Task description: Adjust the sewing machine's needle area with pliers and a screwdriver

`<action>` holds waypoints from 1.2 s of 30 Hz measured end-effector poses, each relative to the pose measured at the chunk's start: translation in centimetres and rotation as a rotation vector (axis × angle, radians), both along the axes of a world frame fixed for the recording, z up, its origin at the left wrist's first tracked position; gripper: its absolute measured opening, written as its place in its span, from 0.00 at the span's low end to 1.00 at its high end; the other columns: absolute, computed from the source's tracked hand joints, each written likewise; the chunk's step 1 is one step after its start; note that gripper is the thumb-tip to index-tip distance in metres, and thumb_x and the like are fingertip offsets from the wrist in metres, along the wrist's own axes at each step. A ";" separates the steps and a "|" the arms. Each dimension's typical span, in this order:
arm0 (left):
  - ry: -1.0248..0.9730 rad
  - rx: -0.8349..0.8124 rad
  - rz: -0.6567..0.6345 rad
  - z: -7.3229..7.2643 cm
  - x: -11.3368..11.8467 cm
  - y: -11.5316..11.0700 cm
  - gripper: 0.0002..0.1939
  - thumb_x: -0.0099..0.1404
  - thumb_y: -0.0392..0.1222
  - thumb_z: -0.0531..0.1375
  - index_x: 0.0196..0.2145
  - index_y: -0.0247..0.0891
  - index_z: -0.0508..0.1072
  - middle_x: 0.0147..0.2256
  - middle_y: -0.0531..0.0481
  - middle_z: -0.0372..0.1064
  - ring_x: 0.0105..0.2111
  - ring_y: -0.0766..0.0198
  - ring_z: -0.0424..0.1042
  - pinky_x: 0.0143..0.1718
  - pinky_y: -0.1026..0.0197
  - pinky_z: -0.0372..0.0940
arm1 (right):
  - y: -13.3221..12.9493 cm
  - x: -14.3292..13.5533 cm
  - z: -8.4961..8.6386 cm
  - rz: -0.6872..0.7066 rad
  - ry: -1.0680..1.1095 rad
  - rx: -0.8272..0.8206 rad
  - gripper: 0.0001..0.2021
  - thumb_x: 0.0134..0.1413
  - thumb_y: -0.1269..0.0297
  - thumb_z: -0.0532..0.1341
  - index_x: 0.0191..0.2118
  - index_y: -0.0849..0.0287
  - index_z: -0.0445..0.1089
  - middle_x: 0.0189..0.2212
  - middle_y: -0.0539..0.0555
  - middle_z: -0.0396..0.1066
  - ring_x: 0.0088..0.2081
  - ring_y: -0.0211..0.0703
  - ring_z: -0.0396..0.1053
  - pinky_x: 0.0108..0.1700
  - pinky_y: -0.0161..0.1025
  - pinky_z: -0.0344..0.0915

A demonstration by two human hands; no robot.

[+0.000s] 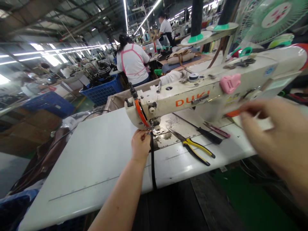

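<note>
A white sewing machine (185, 96) stands across the white table. Under its needle area, my left hand (141, 143) has its fingers closed on the upper end of a black strap (152, 160), which hangs down over the table's front edge. My right hand (271, 128) is raised at the right, blurred, near the machine's body; its thumb and forefinger lie close to each other, and whether they hold anything is not clear. Yellow-and-black pliers (192, 147) lie right of the strap, with a black-handled screwdriver (209, 135) and a pink-handled tool (220, 130) behind them.
Thread cones (196, 35) and a green fan (271, 19) rise behind the machine. A blue crate (103, 91) sits beyond the table. One person in a white shirt (134, 62) sits ahead, back turned; another (166, 27) is farther off. Brown cartons (24, 134) are at the left.
</note>
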State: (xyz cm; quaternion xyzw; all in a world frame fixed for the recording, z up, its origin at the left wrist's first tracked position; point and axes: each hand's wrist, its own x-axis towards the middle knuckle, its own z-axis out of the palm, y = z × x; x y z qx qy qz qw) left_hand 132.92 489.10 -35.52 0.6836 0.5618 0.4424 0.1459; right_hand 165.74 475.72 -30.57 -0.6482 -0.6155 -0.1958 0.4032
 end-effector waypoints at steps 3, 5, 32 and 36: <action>0.005 0.019 -0.009 -0.2 -0.2 0.0 0.14 0.56 0.40 0.57 0.32 0.40 0.83 0.32 0.49 0.74 0.32 0.60 0.72 0.34 0.61 0.66 | -1.0 -4.7 -3.5 0.192 -0.097 -0.143 0.17 0.72 0.55 0.55 0.49 0.63 0.73 0.44 0.64 0.75 0.46 0.56 0.74 0.49 0.52 0.72; 0.011 0.029 -0.007 -0.3 -0.3 0.0 0.13 0.57 0.41 0.57 0.32 0.40 0.83 0.32 0.49 0.75 0.33 0.59 0.73 0.34 0.61 0.66 | -1.4 -7.6 -5.7 0.156 -0.146 -0.247 0.22 0.69 0.54 0.59 0.57 0.69 0.70 0.49 0.70 0.74 0.48 0.62 0.73 0.50 0.55 0.73; 0.012 0.070 -0.039 -0.7 -1.1 0.4 0.13 0.59 0.44 0.58 0.32 0.40 0.83 0.35 0.46 0.79 0.40 0.55 0.78 0.46 0.56 0.71 | 0.4 -17.8 -3.9 0.827 2.205 -1.069 0.06 0.58 0.71 0.62 0.41 0.66 0.70 0.31 0.59 0.78 0.30 0.41 0.80 0.26 0.26 0.70; 0.020 0.066 -0.034 -0.6 -1.0 0.3 0.13 0.60 0.44 0.57 0.32 0.39 0.82 0.36 0.45 0.80 0.41 0.55 0.78 0.46 0.56 0.72 | 1.1 -18.9 -4.2 0.866 2.268 -1.045 0.04 0.60 0.71 0.62 0.40 0.66 0.70 0.31 0.59 0.78 0.31 0.43 0.81 0.28 0.26 0.74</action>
